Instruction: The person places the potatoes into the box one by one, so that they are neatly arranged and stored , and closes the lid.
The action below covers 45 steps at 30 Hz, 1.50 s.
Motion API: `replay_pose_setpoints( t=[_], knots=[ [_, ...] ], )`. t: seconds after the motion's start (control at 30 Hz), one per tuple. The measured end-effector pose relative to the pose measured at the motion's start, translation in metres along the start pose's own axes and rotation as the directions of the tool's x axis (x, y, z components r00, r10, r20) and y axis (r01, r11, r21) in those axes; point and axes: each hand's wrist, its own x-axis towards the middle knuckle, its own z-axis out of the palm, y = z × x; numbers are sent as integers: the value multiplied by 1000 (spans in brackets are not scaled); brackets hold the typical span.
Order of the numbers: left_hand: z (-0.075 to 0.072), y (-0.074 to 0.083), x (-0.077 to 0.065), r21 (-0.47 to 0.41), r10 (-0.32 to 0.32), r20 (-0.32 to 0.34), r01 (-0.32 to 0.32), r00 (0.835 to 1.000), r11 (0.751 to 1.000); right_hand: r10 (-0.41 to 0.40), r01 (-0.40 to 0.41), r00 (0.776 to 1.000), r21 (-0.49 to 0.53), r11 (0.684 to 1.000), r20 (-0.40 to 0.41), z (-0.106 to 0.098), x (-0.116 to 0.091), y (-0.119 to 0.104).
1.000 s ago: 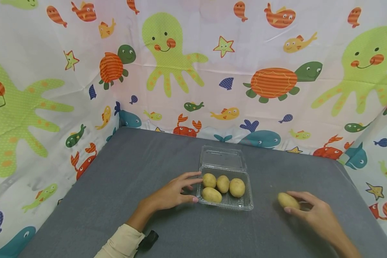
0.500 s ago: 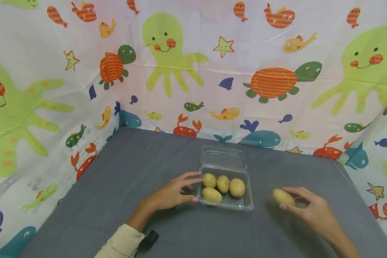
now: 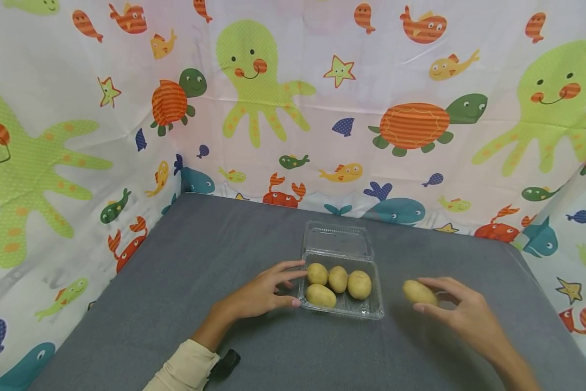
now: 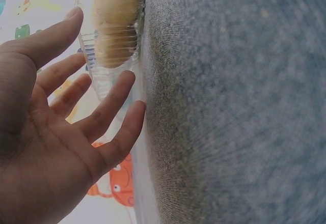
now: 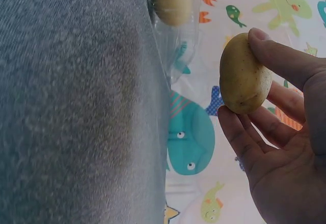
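A clear plastic clamshell container (image 3: pixel 375 310) stands on the grey table with its lid (image 3: pixel 339 239) tipped back. Inside are several yellow potatoes (image 3: pixel 359 285), and its front right corner is bare. My left hand (image 3: pixel 258 292) is at the container's left side with fingers spread, the fingertips right at the rim; in the left wrist view its palm (image 4: pixel 51 152) faces the see-through wall. To the right of the container, my right hand (image 3: pixel 473 317) pinches one potato (image 3: pixel 417 293) between thumb and fingers. The right wrist view shows this potato (image 5: pixel 244 74) held above the table.
A grey cloth (image 3: pixel 224 233) covers the table. Around it on the back and sides hangs a white curtain (image 3: pixel 317 146) with printed sea animals. A dark strap end (image 3: pixel 225 365) sticks out by the left sleeve (image 3: pixel 185 366).
My right hand has carried the potato leftward and slightly up, closer to the container. The left hand, the container and the potatoes in it have stayed in place.
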Motion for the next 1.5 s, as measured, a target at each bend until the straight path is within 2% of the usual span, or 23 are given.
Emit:
replay_pose_setpoints(
  t=[0.43, 0.67, 0.97, 1.2, 1.5],
  knots=[
    [0, 0, 0, -18, 9, 0, -9, 1000, 1000, -96, 97, 995, 60, 993, -13, 10, 6, -13],
    [1, 0, 0, -21, 10, -2, -10, 1000, 1000, -97, 96, 995, 69, 993, 14, 15, 10, -20],
    [1, 1, 0, -8, -4, 0, 4, 1000, 1000, -166, 162, 986, 149, 975, 15, 24, 16, -24],
    [1, 0, 1, -9, 6, -1, -6, 1000, 1000, -170, 165, 985, 131, 978, 29, 30, 19, -29],
    [1, -1, 1, -8, 6, 2, -6, 1000, 1000, -186, 176, 981, 155, 972, 51, 38, 22, -38]
  ],
)
